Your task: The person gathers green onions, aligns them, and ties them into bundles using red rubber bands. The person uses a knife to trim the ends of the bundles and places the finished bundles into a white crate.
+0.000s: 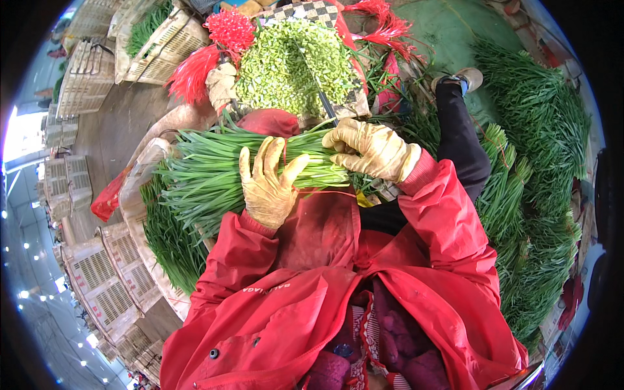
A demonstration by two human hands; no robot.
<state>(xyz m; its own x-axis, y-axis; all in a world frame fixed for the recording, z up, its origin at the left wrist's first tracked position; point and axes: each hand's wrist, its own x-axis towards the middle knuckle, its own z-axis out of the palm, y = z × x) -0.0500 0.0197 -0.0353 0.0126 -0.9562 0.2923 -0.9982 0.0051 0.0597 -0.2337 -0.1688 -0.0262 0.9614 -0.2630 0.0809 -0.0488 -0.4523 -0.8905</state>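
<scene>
A thick bundle of green garlic chives [209,165] lies crosswise before me, leafy ends left, pale stalk ends right. A thin red tie goes around it. My left hand [268,185], in a stained pale glove, rests on the bundle with its fingers spread. My right hand [373,148], gloved alike, has its thumb and bent fingers at the stalk ends, around a few stalks. Another loose red tie [326,191] runs from beside my left hand along the bundle's near side. Beyond, a long knife [312,70] lies on a heap of chopped stalk pieces [278,63], its handle end near my right hand.
More chive bundles [502,185] are piled at the right. A pale plastic crate [139,195] with chives stands at my left; further crates [100,273] stand beyond it. Red plastic strands [195,73] hang left of the heap, and others [385,29] lie to its right.
</scene>
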